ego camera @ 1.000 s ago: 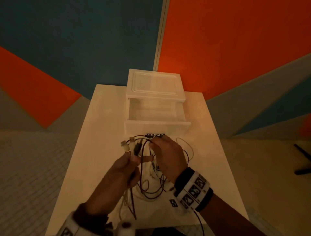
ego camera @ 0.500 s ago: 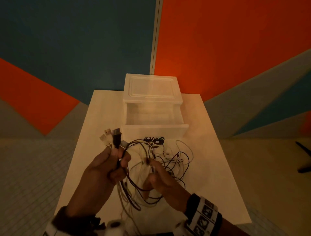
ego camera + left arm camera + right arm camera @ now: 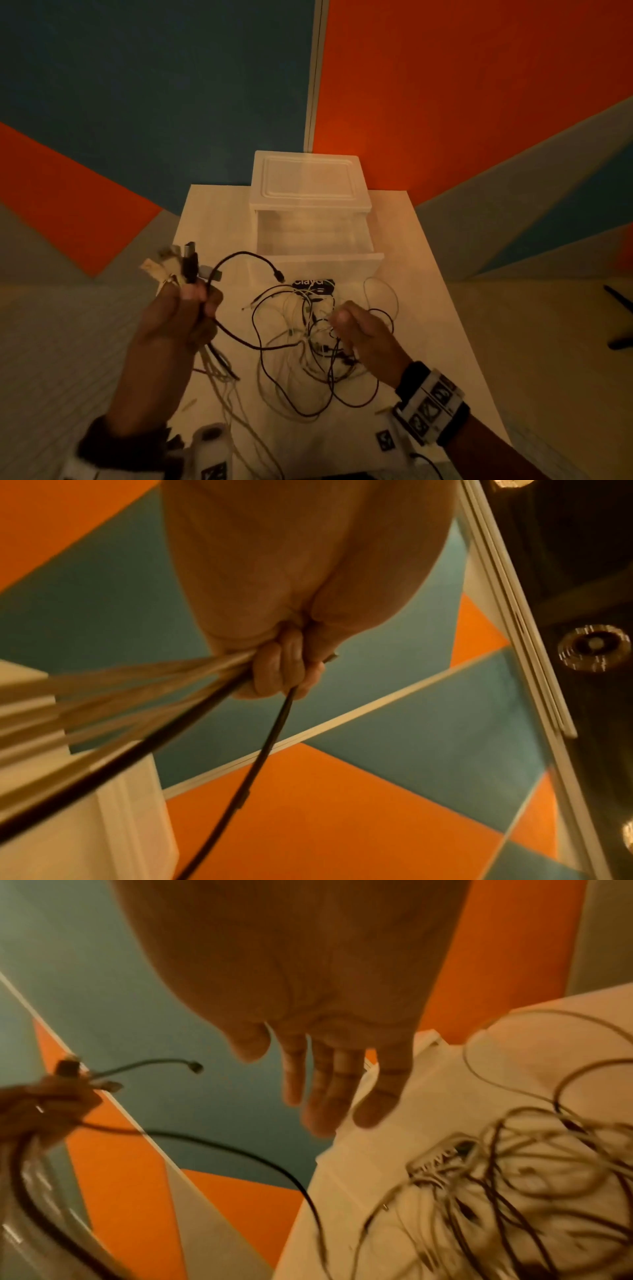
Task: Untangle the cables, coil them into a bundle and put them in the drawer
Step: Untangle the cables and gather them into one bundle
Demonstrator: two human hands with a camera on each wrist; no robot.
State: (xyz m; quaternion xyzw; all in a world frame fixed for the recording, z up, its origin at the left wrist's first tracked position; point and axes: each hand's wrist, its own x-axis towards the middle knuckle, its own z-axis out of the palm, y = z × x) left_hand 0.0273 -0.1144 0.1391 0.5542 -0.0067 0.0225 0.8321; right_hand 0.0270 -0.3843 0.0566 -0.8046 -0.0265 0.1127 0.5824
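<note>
Orange, teal and grey wall panels stand behind a pale table (image 3: 212,219) that carries everything here.

One tangle of cables (image 3: 308,346), dark and pale strands looped through each other, lies on the table; how many cables make it up cannot be told. One dark cable (image 3: 239,255) arcs free above the rest, its small plug hanging in the air. About four or five plug ends (image 3: 178,265) stick up in a bunch.

That bunch sits just above the fingers of the left hand (image 3: 171,335), which are curled tight around the strands; the left wrist view shows pale and dark cords leaving the closed fist (image 3: 274,669). This hand is raised off the table, knuckles toward the camera.

One right hand (image 3: 368,337) hovers over the tangle, palm down, its fingers (image 3: 322,1085) straight, slightly spread and holding nothing; the loops lie just below and beside them.

Beyond both hands stands one white drawer unit (image 3: 310,181), its single drawer (image 3: 329,262) pulled open. A dark label (image 3: 313,284) lies on the table between drawer and tangle.
</note>
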